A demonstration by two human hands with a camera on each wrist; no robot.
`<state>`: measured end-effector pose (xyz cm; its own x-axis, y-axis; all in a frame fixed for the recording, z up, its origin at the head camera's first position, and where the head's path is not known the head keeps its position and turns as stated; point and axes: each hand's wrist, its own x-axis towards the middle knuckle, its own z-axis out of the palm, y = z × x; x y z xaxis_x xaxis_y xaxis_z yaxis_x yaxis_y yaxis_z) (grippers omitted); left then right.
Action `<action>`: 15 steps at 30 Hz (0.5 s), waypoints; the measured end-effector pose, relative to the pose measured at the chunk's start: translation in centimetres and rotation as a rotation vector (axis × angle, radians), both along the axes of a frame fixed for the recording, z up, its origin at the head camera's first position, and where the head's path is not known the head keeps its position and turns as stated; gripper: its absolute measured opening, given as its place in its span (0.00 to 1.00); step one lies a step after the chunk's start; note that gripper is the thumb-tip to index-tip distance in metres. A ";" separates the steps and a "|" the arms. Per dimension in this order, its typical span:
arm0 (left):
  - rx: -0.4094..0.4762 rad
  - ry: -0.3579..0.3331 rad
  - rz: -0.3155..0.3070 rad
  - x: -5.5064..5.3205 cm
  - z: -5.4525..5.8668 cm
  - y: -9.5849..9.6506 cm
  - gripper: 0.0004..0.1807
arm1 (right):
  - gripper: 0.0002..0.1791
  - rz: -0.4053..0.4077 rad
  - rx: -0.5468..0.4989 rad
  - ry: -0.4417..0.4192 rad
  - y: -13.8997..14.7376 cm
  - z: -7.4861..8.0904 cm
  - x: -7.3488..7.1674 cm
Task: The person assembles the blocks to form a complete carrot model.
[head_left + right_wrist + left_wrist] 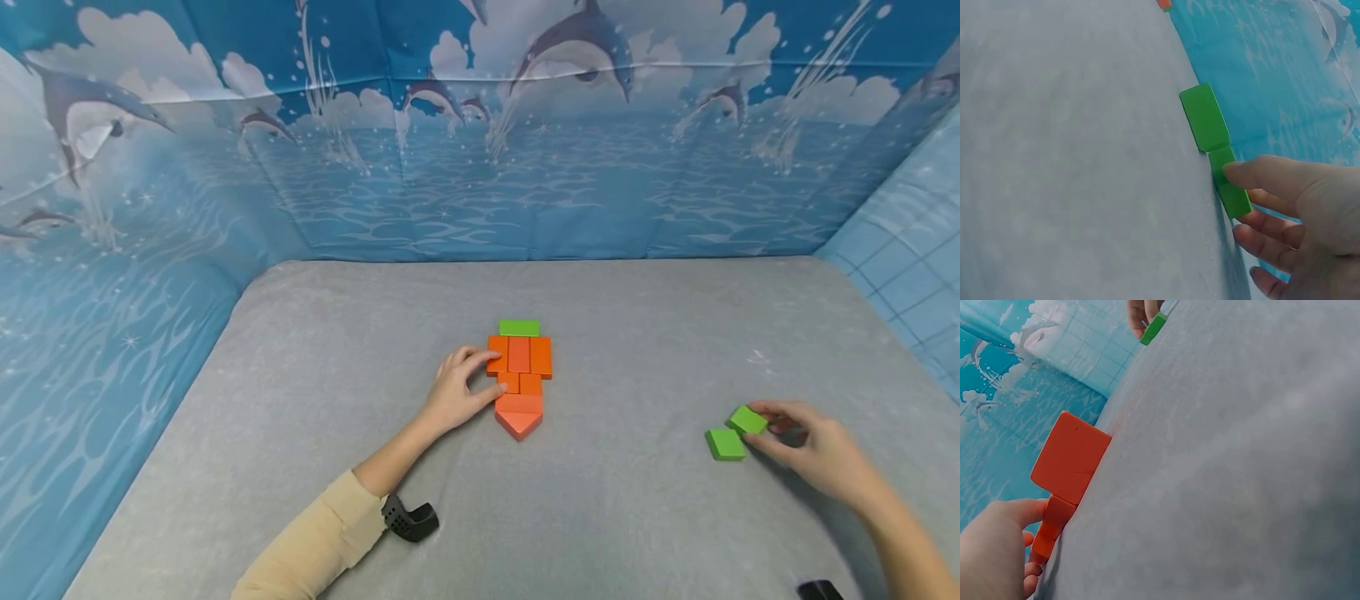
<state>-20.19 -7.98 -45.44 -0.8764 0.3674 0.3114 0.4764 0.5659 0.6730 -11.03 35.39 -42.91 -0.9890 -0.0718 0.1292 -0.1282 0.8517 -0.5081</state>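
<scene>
Flat orange blocks (520, 375) form a carrot shape on the grey cloth, pointing toward me, with one green block (519, 327) at its far end. My left hand (463, 385) sits at the carrot's left side, fingertips and thumb pinching the edge of the left orange block (1052, 520). The wide orange piece (1071, 457) lies beside it. At the right, my right hand (806, 446) pinches a green block (747, 419) (1230, 184), thumb on top and fingers behind, tilted up off the cloth. A second green block (725, 443) (1205, 117) lies flat right next to it.
The grey cloth table (615, 517) is walled on three sides by a blue dolphin-print backdrop (480, 150). A black wrist mount (408, 518) shows by my left sleeve and another (819, 590) at the bottom right.
</scene>
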 end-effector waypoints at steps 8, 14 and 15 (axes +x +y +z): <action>0.006 0.005 -0.007 -0.1 0.0 0.0 0.26 | 0.21 0.050 -0.054 0.059 -0.8 1.5 -1.3; 0.014 0.009 -0.007 -0.1 0.0 -0.1 0.26 | 0.21 0.089 -0.077 0.107 -3.2 2.3 -4.8; 0.013 0.009 -0.007 -0.1 -0.1 -0.1 0.26 | 0.21 0.099 -0.084 0.116 -3.9 2.5 -5.4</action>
<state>-20.28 -8.06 -45.52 -0.8711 0.3689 0.3243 0.4862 0.5538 0.6760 -16.44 31.52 -40.39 -0.9559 -0.1520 0.2514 -0.2709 0.7872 -0.5540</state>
